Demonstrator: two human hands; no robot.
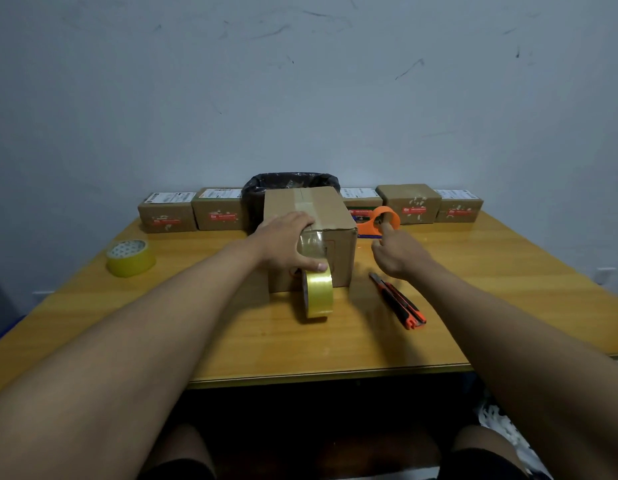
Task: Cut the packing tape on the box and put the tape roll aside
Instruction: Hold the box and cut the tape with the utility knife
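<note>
A brown cardboard box [330,209] stands at the middle of the table, with clear packing tape along its top and down its near face. The strip runs on to a yellowish tape roll [318,294] standing on edge in front of the box. My left hand [287,242] lies flat over the box's near top edge, the thumb pressing the tape just above the roll. My right hand [397,251] hovers to the right of the box with fingers loosely curled and the index finger touching an orange tape cutter [387,220]. An orange and black utility knife [399,301] lies below that hand.
A second yellow tape roll [131,258] lies flat at the left of the wooden table [508,271]. Several small labelled parcels [167,211] line the back edge against the wall, around a bin with a black bag [290,181]. The near table edge is close to my knees.
</note>
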